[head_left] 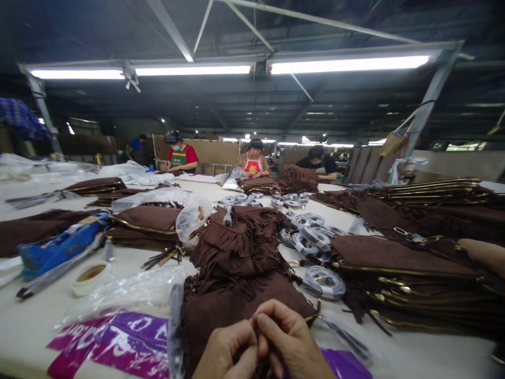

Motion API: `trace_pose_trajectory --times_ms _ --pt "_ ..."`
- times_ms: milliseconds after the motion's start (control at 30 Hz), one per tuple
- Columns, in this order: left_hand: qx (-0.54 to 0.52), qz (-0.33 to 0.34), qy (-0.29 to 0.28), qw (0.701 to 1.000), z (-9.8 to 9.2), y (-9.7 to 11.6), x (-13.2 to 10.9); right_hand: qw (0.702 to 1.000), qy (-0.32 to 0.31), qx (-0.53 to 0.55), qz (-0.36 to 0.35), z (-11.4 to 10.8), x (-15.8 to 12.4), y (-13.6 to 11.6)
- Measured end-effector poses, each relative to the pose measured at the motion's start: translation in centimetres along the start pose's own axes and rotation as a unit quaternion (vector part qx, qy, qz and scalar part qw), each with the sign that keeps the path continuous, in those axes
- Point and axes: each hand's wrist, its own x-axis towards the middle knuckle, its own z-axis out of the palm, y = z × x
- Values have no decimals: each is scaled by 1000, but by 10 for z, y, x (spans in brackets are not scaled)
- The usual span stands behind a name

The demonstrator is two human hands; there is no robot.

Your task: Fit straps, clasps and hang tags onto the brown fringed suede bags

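My left hand (226, 350) and my right hand (290, 342) meet at the bottom edge, fingers curled and pinched together over the near edge of a brown suede fringed bag (236, 305). What the fingertips pinch is hidden between them. More brown fringed bags (240, 239) lie heaped just beyond. Coiled straps wrapped in plastic (323, 281) lie to the right of the bag.
A tall stack of brown bags with gold zippers (410, 273) fills the right side. Purple plastic bags (118, 339), a tape roll (91, 276) and a blue tool (63, 245) lie left. Three people work at the table's far end; a fourth stands behind. Someone's arm (483, 255) enters at right.
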Motion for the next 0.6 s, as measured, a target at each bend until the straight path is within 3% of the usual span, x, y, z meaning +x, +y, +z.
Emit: trace_pose_trajectory --times_ms 100,233,367,500,600 --pt "-7 -6 60 998 -2 -5 -7 1000 0 18 -9 -5 -6 5" --pt "-87 -76 43 992 1 -10 -13 997 -15 -77 -16 -13 -21 9" --pt "-137 -84 44 986 11 -11 -11 985 -11 -169 -43 -18 -32 11" --pt "-161 -92 59 981 14 -11 -11 986 3 -164 -35 -24 -32 18" --pt "-116 -89 57 988 13 -14 -11 988 12 -153 -31 -26 -31 22"
